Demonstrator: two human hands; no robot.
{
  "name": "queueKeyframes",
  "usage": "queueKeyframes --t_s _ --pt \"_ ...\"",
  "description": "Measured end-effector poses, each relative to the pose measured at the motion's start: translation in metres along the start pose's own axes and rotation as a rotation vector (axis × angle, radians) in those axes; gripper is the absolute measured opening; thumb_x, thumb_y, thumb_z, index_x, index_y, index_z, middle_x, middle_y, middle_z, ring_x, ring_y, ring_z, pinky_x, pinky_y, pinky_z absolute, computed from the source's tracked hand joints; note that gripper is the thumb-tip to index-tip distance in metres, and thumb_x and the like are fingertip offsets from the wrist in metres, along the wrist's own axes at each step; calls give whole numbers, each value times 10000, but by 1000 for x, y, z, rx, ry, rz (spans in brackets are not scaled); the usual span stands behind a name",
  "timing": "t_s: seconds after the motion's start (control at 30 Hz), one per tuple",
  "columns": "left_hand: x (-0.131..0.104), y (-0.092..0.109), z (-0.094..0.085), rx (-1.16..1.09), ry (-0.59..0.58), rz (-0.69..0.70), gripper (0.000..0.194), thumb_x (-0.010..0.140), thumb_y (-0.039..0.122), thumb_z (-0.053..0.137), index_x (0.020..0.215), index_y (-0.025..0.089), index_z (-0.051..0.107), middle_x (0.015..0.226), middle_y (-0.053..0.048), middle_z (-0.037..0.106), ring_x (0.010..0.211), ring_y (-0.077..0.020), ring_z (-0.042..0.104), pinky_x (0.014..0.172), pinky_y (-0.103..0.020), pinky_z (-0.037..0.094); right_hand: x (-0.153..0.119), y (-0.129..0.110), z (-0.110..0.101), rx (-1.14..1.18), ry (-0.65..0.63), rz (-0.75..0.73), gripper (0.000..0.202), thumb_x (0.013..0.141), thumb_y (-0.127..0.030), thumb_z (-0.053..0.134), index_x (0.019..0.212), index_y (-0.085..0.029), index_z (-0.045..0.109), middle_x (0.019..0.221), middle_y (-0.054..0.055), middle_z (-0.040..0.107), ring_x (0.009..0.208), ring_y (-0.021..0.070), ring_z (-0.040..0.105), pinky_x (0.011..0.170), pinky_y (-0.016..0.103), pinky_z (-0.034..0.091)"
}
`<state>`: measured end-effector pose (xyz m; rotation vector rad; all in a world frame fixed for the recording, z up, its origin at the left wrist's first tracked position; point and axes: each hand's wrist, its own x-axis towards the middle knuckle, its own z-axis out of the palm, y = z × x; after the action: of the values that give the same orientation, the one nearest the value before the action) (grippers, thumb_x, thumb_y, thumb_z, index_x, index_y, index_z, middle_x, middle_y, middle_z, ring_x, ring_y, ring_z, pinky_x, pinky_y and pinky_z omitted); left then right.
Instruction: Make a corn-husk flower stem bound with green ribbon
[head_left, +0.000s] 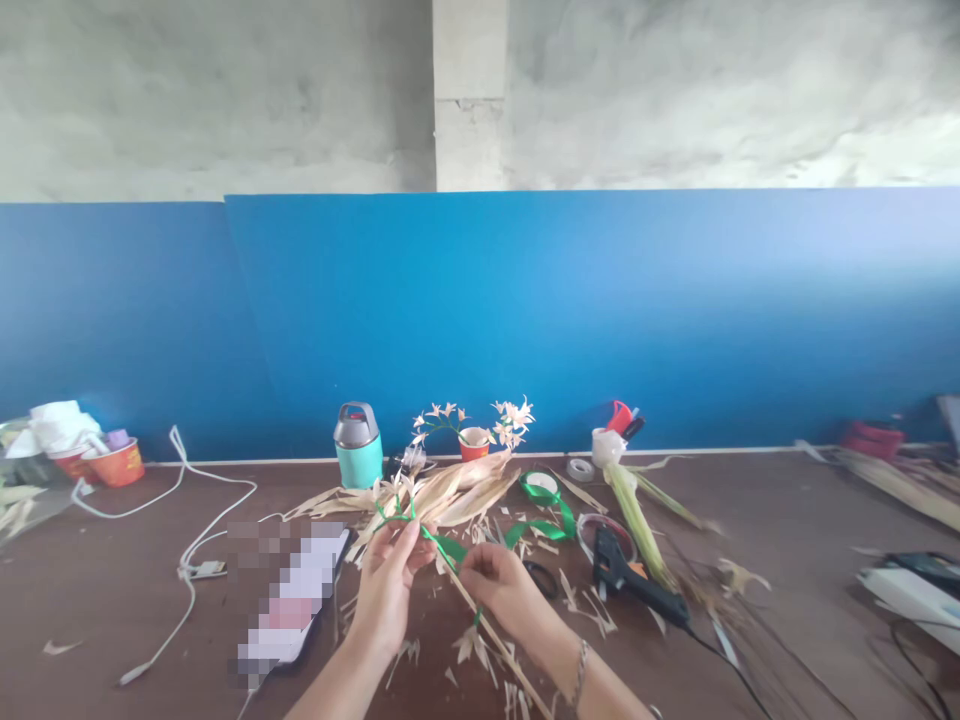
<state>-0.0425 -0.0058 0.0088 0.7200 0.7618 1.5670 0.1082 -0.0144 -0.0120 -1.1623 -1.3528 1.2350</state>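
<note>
My left hand (391, 575) pinches a thin stem (491, 632) just below its green-wrapped upper part. Small pale flowers (397, 492), seemingly made of dried husk, stand at the stem's far end. Close beside it, my right hand (499, 582) has its fingers closed on green tape (452, 549), which runs from the stem. The exact pinch is partly hidden by the fingers. Behind the right hand lies a roll of green tape (540, 488) with a loose length curling out. Another pale flower (472, 645) with a green stalk rests below the right hand.
Dried corn husks (457, 490) are piled beyond my hands. A black glue gun (637, 580) with its cord lies at right, near a green stalk (637, 525). At left are a phone (296, 600) and white cables (187, 540). A turquoise flask (358, 455) stands by the blue partition (562, 320).
</note>
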Motion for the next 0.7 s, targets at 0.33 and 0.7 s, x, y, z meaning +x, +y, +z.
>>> queueKeyframes --t_s 0.33,0.7 --pt "0 -1 -1 10 -7 5 273 594 302 805 723 156 614 689 -19 710 556 -104 637 557 -191 520 -2 -5 -1 -54 -9 75 75 606 -191 618 666 -147 623 543 -39 537 492 77 380 492 215 294" --pt "-2 -3 -3 69 -12 13 260 609 329 792 727 155 638 707 -28 716 578 -116 645 576 -195 518 -4 -5 0 -276 69 -65 47 628 -123 597 603 -163 598 537 -33 539 518 108 437 503 220 324"
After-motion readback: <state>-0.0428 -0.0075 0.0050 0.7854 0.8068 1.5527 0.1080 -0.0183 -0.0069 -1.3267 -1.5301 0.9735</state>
